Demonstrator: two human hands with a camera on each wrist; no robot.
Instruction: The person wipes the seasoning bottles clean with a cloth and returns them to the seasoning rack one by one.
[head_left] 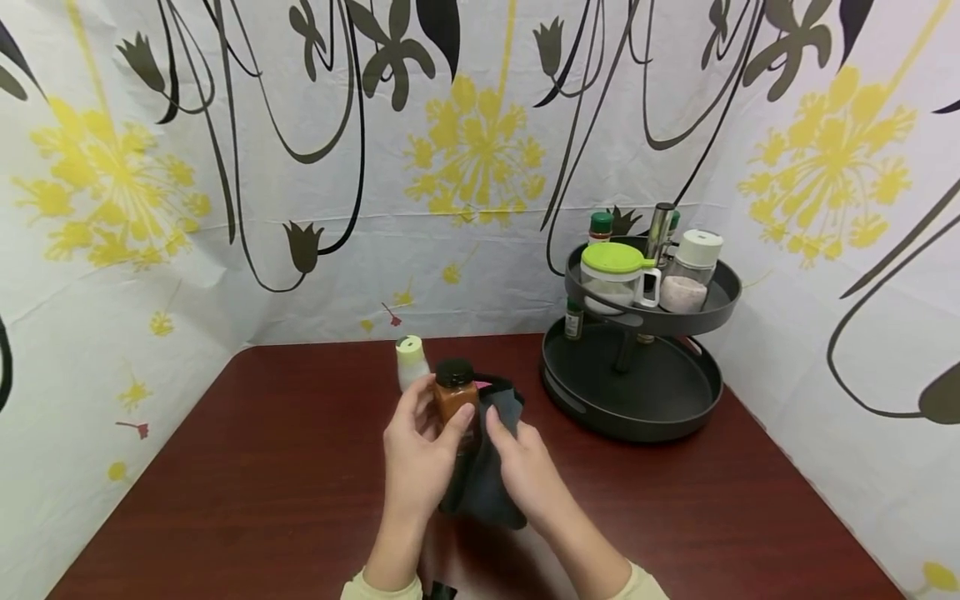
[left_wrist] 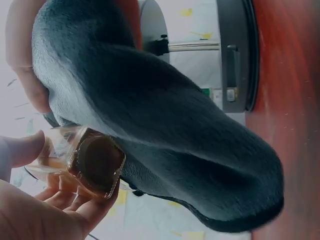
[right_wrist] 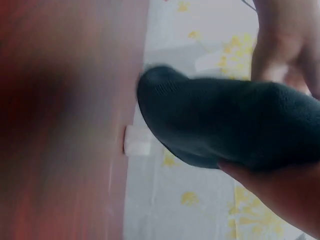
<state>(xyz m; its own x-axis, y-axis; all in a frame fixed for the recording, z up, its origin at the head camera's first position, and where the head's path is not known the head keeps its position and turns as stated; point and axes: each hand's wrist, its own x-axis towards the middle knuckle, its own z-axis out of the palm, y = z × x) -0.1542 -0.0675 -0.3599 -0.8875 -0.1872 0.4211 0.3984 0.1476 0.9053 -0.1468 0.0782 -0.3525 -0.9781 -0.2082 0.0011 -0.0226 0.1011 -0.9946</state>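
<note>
My left hand (head_left: 414, 458) grips a spice jar (head_left: 452, 398) with a black lid and orange-brown contents. In the left wrist view, the clear square base of the jar (left_wrist: 97, 162) faces the camera, with fingers and thumb on its sides. My right hand (head_left: 531, 477) holds a dark blue-grey cloth (head_left: 486, 483), thumb on its near face. The cloth hangs right beside the jar; whether it touches the glass cannot be told. In the right wrist view, the cloth (right_wrist: 215, 122) hides most of the left hand's fingers and the jar.
Behind the left hand stands a white bottle (head_left: 411, 365) with a pale green cap. A black two-tier rack (head_left: 630, 417) stands at the back right, its upper tier bearing a green-lidded container (head_left: 617, 275), a white-capped jar (head_left: 688, 275) and other bottles. Patterned sheeting surrounds the dark red table (head_left: 300, 450).
</note>
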